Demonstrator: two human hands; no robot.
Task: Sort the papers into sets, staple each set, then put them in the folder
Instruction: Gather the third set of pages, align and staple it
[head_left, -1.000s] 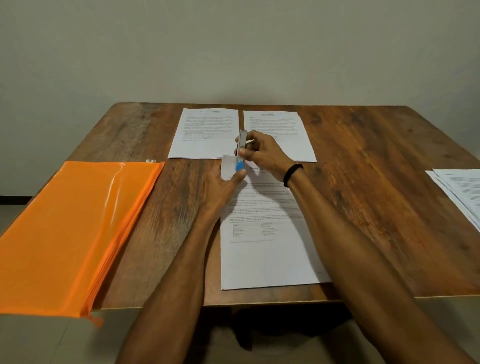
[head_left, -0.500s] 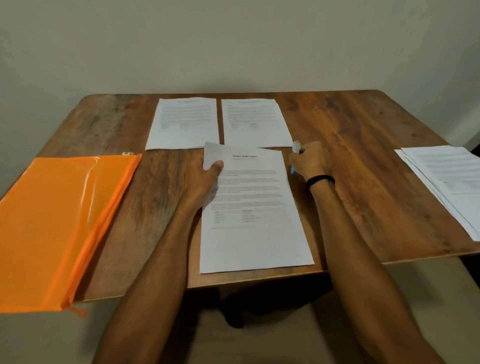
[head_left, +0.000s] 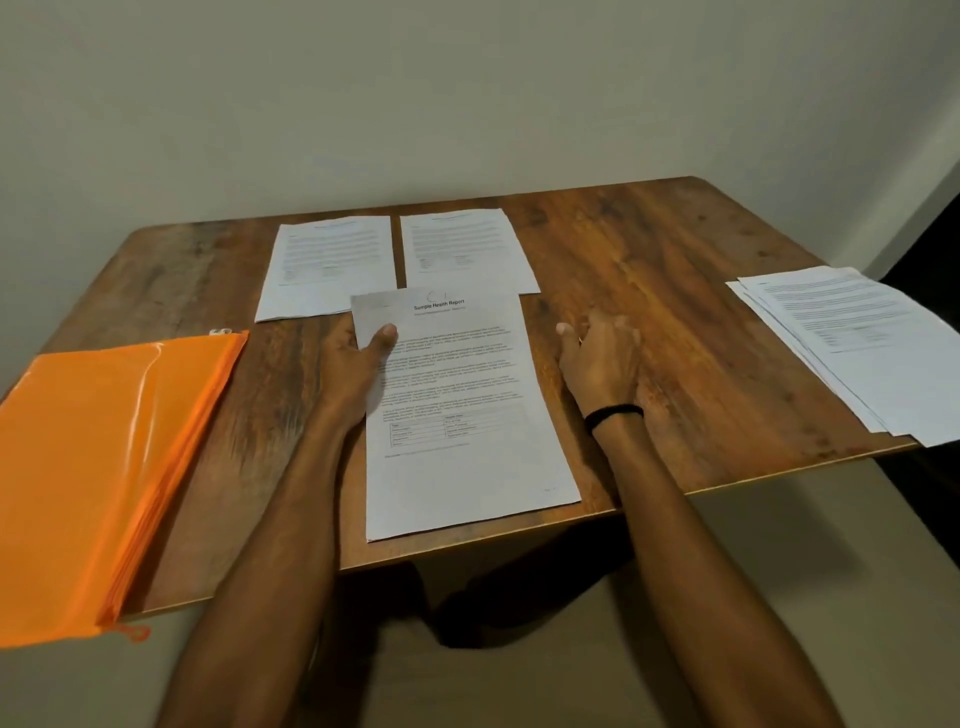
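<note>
Pinching the left edge of the centre set (head_left: 457, 405) near its upper corner, the left hand (head_left: 353, 374) is forming the only grip: the thumb is lying on the top sheet and the fingers are hidden beneath. The right hand (head_left: 597, 364) is resting on the worktop (head_left: 649, 260) just right of the set, fingers loosely spread and holding nothing that shows.

The set is lying at centre frame, its lower edge reaching the worktop's near edge. Two sheets (head_left: 332, 265) are lying side by side at upper centre, a fanned stack (head_left: 857, 353) at the right edge, and the orange folder (head_left: 104, 457) at lower left.

Step in hand, as judged: one gathered set is being handled between stapling and filing. Whether a staple is sitting in its corner is too small to tell, and no stapler is showing. The next move is calling for the set to be lifted by this grip and carried left while the free hand opens the folder.

Legible: the heading "Sample Health Report", with a pen mark above it. Remaining print is too small to read.
</note>
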